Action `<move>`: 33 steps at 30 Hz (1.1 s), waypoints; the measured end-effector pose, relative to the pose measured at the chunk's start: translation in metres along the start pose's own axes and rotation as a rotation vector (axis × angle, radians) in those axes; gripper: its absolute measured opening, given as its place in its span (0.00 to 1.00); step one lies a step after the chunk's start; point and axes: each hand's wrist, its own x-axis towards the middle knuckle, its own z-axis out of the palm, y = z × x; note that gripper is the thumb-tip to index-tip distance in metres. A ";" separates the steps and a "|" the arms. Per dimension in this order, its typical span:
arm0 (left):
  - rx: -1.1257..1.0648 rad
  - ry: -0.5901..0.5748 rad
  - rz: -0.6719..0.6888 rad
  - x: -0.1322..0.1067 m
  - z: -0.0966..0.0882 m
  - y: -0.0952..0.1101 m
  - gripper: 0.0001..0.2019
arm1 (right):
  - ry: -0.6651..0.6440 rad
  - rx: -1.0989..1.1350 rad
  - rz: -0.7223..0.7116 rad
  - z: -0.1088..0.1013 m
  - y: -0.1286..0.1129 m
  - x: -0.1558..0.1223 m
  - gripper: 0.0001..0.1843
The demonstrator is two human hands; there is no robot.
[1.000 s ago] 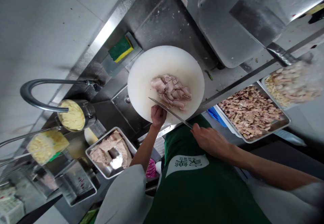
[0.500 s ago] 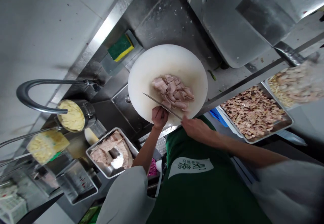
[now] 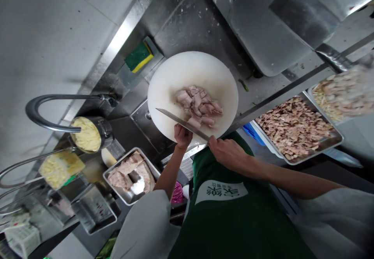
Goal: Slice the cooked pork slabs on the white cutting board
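A round white cutting board point(image 3: 163, 83) carries a pile of pale, cooked-looking meat pieces point(image 3: 200, 105). My right hand point(image 3: 229, 153) is closed around the handle of a knife point(image 3: 175, 118), whose blade slants to the upper left over the board, between the meat pile and my left hand. My left hand point(image 3: 182, 136) is at the board's near edge, close against the blade, with its fingers curled in. Whatever those fingers hold, if anything, is hidden.
Left of the board, a metal tray point(image 3: 128, 200) contains large meat chunks, near a curved faucet point(image 3: 46, 97) and a pot of pale yellow slices point(image 3: 87, 134). A sponge point(image 3: 138, 57) lies behind. At right are a tray of chopped meat point(image 3: 295, 128) and a cleaver point(image 3: 304, 15).
The knife blade has shifted left and turned to show more of its flat side. My right hand has moved slightly; my left hand stays almost in place.
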 end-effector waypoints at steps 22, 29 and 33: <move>-0.006 0.055 0.043 0.001 -0.001 0.000 0.09 | -0.069 0.086 0.017 0.011 0.018 -0.001 0.17; -0.080 0.056 -0.019 -0.004 0.002 -0.004 0.09 | -0.020 0.070 -0.011 0.008 -0.002 0.056 0.18; -0.112 0.078 0.025 0.000 0.001 -0.001 0.07 | 0.128 0.093 -0.030 -0.007 0.001 0.106 0.20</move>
